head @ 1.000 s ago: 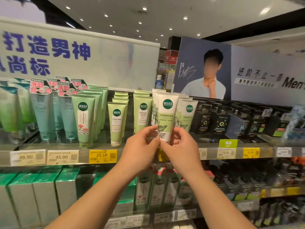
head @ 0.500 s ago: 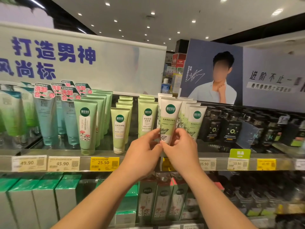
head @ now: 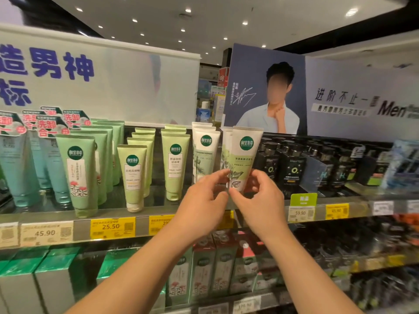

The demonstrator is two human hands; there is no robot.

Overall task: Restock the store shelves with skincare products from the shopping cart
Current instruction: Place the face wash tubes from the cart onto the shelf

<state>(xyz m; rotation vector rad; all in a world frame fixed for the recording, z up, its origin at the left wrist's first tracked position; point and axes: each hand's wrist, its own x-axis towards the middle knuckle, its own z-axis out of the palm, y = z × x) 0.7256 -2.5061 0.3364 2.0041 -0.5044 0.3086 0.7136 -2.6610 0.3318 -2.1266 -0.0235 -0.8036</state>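
Both hands have carried the white tube (head: 243,155) rightward to the front of its row on the shelf (head: 79,230). Left hand (head: 201,209) and right hand (head: 258,207) pinch its lower end between curled fingertips.

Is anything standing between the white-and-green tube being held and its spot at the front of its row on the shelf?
Nothing visible does. The tube stands upright at the front of its row, with the left hand and right hand at its base. Black bottles stand beside it, not in front. Its foot is hidden by the fingers.
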